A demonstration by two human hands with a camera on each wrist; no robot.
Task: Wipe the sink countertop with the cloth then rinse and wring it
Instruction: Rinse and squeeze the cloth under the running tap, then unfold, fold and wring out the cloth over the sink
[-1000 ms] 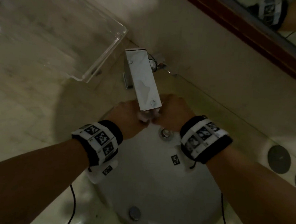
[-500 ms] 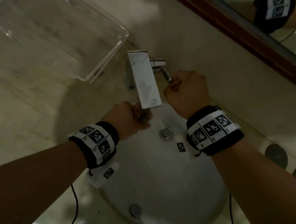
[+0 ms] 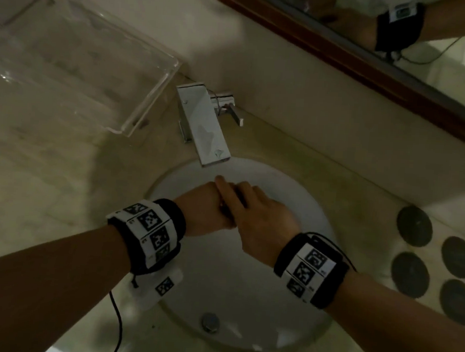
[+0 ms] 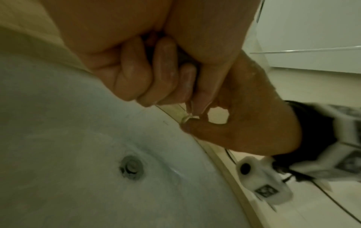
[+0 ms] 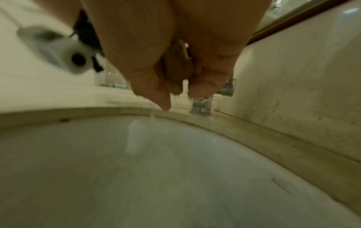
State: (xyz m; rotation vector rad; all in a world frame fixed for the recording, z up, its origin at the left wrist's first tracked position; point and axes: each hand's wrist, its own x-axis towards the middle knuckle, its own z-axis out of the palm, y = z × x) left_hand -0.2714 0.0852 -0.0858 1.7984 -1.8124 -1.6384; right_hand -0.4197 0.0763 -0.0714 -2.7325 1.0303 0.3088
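Observation:
Both hands meet over the white sink basin (image 3: 246, 285), in front of the chrome faucet (image 3: 204, 125). My left hand (image 3: 204, 212) is a fist around a dark wet cloth (image 3: 226, 209), of which only a sliver shows. In the left wrist view its curled fingers (image 4: 156, 77) close on the dark cloth (image 4: 182, 57). My right hand (image 3: 256, 212) wraps over the left fist and the cloth from the right. Water drips from the hands (image 5: 166, 106) into the basin. No water runs from the spout.
The faucet lever (image 3: 234, 113) sticks out to the right of the spout. A clear acrylic tray (image 3: 83, 66) stands on the marble countertop (image 3: 49, 178) at back left. Several dark round discs (image 3: 413, 225) lie at right. The drain (image 3: 210, 321) is near me, and a wood-framed mirror (image 3: 342, 46) hangs behind.
My right hand has left the faucet lever and come down onto the left hand. Both hands have pulled back from under the spout to the middle of the basin.

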